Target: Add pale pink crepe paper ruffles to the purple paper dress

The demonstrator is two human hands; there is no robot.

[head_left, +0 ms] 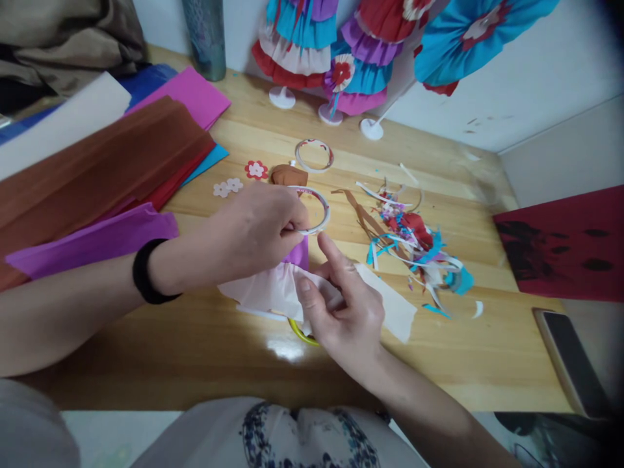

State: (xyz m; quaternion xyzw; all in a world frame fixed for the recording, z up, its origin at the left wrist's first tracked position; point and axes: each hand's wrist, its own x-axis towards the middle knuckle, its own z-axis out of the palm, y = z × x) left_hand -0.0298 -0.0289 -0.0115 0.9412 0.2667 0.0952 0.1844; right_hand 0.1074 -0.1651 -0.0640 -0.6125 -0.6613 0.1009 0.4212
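My left hand (253,224) is closed in a fist, its fingers pinching the edge of a thin roll of tape (319,201) that stands above the desk. Below it, my right hand (348,305) has its thumb and bent fingers closed on a strip of white crepe paper (263,291), which is gathered into ruffles on the left and runs flat to the right. A purple piece of crepe paper (297,255) shows between the hands. Under the white strip, a yellow curved rim (302,333) peeks out; the rest of it is hidden.
Folded crepe paper (107,149) in several colours lies at left. A second tape roll (314,156), paper flowers (256,170) and a brown folded piece (289,175) lie beyond my hands. Paper scraps (419,240) spread at right, near a phone (570,357). Ruffled paper decorations (297,39) stand behind.
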